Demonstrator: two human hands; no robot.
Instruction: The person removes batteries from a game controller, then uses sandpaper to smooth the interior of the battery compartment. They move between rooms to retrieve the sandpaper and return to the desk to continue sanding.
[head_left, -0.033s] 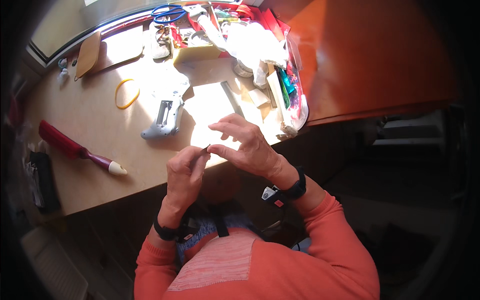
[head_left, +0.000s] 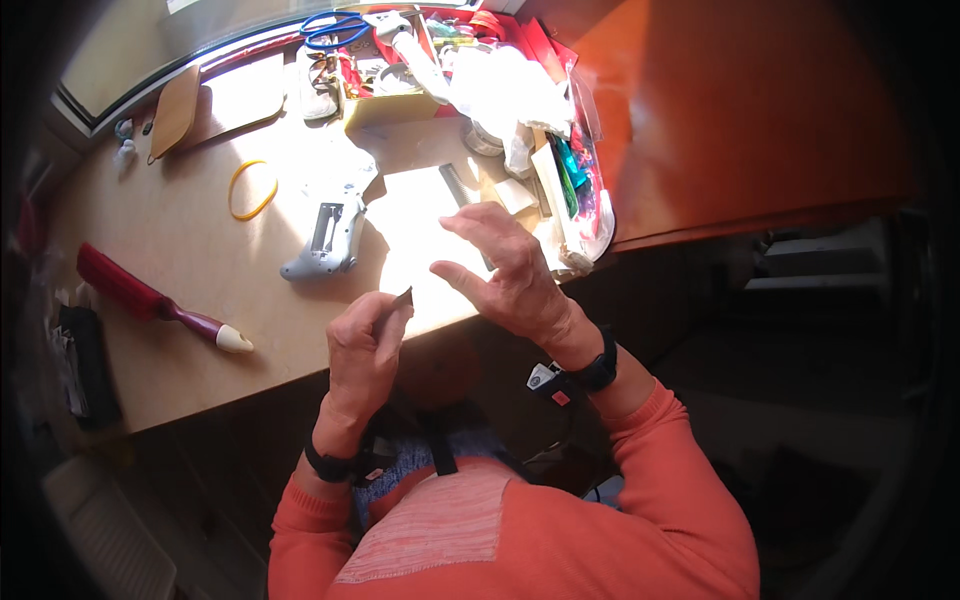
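Sunlit wooden table [head_left: 190, 290] holds a grey glue gun [head_left: 328, 235] — left hand [head_left: 365, 345] pinches a small dark piece [head_left: 404, 296], right hand [head_left: 505, 275] hovers beside it, fingers spread, holding nothing.

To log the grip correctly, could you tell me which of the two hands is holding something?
The left hand: it pinches a small dark piece at its fingertips, while the right hand is spread open and empty.

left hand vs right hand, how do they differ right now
The left hand is curled, pinching a small dark piece at its fingertips; the right hand holds nothing, fingers spread. The left hand sits lower, nearer the body; the right hand is raised over the table edge. Both wear dark wristbands and orange sleeves.
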